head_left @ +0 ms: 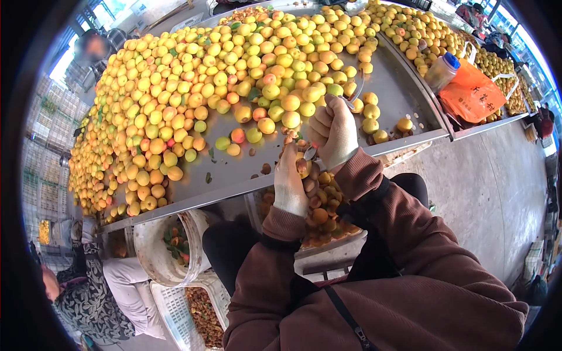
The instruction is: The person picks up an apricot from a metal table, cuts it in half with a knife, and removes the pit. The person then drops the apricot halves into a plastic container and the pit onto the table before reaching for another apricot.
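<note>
A heap of round yellow-orange apricots (234,76) covers the grey sheet-metal desk (398,93). An orange plastic bag (474,96) lies at 2 o'clock and a white plastic bucket (158,245) sits at 8 o'clock, over a concrete floor (486,187). At centre, the white-gloved left hand (291,184) has its fingers curled around one small yellow apricot (303,167). The gloved right hand (335,131) is clenched on a short metal blade (311,154), which points toward 8 o'clock into the fruit.

Apricot (304,168): small, round, yellow-orange with a brownish patch. It's pinched in the fingers of the left hand (291,186), just off the near edge of the tabletop (234,171) and above a tray (335,241) of darker fruit. Knife (311,154): short silvery blade, gripped in the right hand (336,133), tip touching the apricot's top. The handle is hidden in the fist.
</note>
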Motion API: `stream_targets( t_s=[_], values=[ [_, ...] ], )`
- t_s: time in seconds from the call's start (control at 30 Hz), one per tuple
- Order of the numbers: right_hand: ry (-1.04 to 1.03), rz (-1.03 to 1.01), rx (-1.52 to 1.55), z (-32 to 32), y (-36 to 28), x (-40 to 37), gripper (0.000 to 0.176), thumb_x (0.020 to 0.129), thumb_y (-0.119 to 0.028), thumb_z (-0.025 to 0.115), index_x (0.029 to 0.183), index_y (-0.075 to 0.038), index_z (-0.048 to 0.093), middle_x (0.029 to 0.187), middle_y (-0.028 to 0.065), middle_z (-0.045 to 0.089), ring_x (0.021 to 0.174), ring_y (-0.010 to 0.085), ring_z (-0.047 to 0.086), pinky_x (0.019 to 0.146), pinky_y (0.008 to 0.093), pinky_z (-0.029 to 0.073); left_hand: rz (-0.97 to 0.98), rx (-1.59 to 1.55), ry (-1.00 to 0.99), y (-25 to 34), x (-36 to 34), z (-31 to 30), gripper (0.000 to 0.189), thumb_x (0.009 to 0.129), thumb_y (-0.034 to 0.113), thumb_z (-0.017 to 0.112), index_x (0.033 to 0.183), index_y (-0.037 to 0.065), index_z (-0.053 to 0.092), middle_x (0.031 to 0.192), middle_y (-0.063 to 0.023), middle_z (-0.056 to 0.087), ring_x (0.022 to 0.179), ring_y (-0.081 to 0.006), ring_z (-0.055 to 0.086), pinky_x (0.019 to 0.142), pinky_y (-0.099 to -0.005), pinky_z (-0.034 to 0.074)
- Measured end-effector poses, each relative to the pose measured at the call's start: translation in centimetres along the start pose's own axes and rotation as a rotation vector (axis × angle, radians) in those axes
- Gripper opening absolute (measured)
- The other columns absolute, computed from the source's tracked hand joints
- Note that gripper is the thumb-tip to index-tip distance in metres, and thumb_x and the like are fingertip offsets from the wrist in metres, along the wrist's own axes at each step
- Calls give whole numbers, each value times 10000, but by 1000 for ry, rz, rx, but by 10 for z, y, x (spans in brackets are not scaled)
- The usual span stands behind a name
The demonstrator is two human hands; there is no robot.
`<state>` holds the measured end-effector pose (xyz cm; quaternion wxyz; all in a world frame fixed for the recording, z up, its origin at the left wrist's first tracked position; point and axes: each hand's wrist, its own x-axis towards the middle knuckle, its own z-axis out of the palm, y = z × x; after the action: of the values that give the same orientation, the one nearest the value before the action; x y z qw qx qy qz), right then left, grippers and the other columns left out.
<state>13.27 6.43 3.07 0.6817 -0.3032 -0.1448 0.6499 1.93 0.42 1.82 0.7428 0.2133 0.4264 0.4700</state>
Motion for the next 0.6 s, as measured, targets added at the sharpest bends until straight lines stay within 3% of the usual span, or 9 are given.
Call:
stream_targets(
  t_s=[0.27,0.4,0.47,0.5,0.53,0.6],
  values=[
    [39,84,116,-10,15,13,249,921,-185,495,722,-200,347,536,-75,227,422,78,193,397,264,152,3,-27,32,2,8,-8,236,988,373,431,1009,158,524,615,-26,469,403,-74,295,393,-225,204],
    [55,117,155,-11,20,17,281,920,-186,490,689,-200,331,537,-74,219,421,81,186,398,265,151,-34,1,89,5,12,-12,247,983,377,437,981,151,536,615,-25,480,399,-78,295,389,-230,200],
    [67,130,162,-10,19,11,323,916,-186,493,650,-200,309,536,-75,217,419,85,185,399,269,154,-21,43,1,-3,20,-28,346,962,454,536,914,113,575,698,35,416,507,-73,447,390,-229,290],
    [45,68,141,-8,21,12,349,915,-196,498,630,-203,297,532,-78,219,414,90,188,394,276,152,72,226,216,-11,31,-27,343,978,409,532,947,76,610,731,34,478,613,-55,481,460,-238,353],
    [45,33,81,-1,17,6,351,919,-198,516,631,-196,315,517,-76,264,391,86,225,377,271,174,445,349,80,-29,46,-44,304,995,345,521,1034,68,638,800,25,532,708,-37,490,563,-229,405],
    [30,-50,-61,20,14,-11,332,929,-183,529,644,-178,359,508,-64,320,370,80,270,363,260,206,691,348,49,-45,65,-51,277,1008,301,499,1103,83,641,838,20,576,720,-19,508,618,-201,422]
  ],
)
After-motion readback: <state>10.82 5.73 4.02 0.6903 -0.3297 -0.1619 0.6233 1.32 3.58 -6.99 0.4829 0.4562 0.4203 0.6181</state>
